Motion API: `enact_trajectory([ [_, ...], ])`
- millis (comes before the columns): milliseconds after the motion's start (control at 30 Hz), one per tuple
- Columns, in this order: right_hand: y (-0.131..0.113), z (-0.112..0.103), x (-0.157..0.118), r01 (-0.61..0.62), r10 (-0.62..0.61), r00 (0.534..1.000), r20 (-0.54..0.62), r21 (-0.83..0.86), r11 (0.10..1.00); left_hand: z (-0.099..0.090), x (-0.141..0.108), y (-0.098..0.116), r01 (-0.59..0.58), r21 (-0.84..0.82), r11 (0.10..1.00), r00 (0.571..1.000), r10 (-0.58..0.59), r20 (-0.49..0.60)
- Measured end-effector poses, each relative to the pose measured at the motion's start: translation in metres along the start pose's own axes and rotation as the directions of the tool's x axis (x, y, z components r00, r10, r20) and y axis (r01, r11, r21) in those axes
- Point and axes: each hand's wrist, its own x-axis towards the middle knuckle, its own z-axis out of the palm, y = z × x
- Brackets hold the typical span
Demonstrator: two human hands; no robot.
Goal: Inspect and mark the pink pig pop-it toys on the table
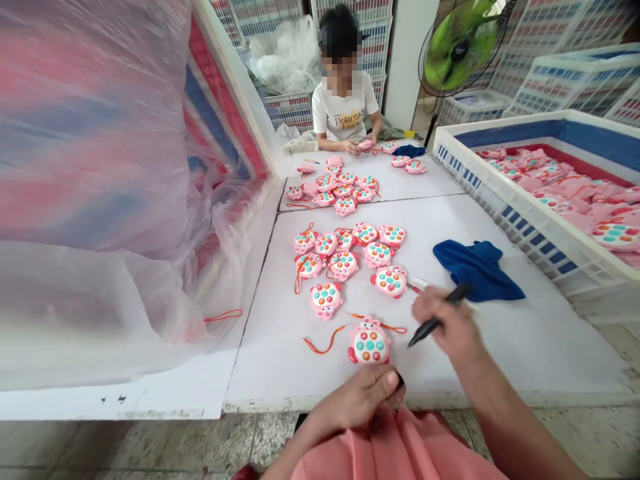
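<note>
My right hand is closed around a black marker pen, its tip pointing down and left over the white table. My left hand is curled at the table's front edge, its thumb against a small black cap. Just beyond it lies a pink toy with round coloured buttons, facing up. An orange cord lies to its left, another orange cord to its right. Farther back sit several similar toys. Behind my right hand, a thin red-and-white object is partly hidden.
A blue cloth lies on the right beside a large white crate full of pink toys. Plastic-wrapped crates stand on the left. Across the table, a co-worker holds a toy near another pile. A green fan stands behind.
</note>
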Motion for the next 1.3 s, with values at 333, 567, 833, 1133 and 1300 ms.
enact_trajectory([
  [333, 0.071, 0.006, -0.002, -0.098, 0.087, 0.994, -0.06, -0.213, 0.972, -0.022, 0.008, -0.048, 0.149, 0.611, 0.777, 0.678, 0.37, -0.635],
  [567, 0.108, 0.023, -0.018, -0.013, -0.016, 0.997, -0.069, -0.399, 0.917, -0.015, 0.019, -0.073, 0.187, 0.719, 0.669, 0.646, 0.467, -0.604],
  [833, 0.112, 0.027, -0.022, 0.028, -0.055, 0.998, -0.041, -0.48, 0.877, -0.016, 0.019, -0.072, 0.194, 0.744, 0.64, 0.628, 0.502, -0.595],
  [1133, 0.115, 0.026, -0.022, 0.063, -0.076, 0.997, -0.003, -0.529, 0.846, -0.015, 0.019, -0.072, 0.182, 0.753, 0.632, 0.617, 0.523, -0.588],
  [1300, 0.116, 0.026, -0.022, 0.073, -0.086, 0.996, 0.002, -0.549, 0.833, -0.015, 0.019, -0.071, 0.181, 0.759, 0.626, 0.613, 0.532, -0.585],
])
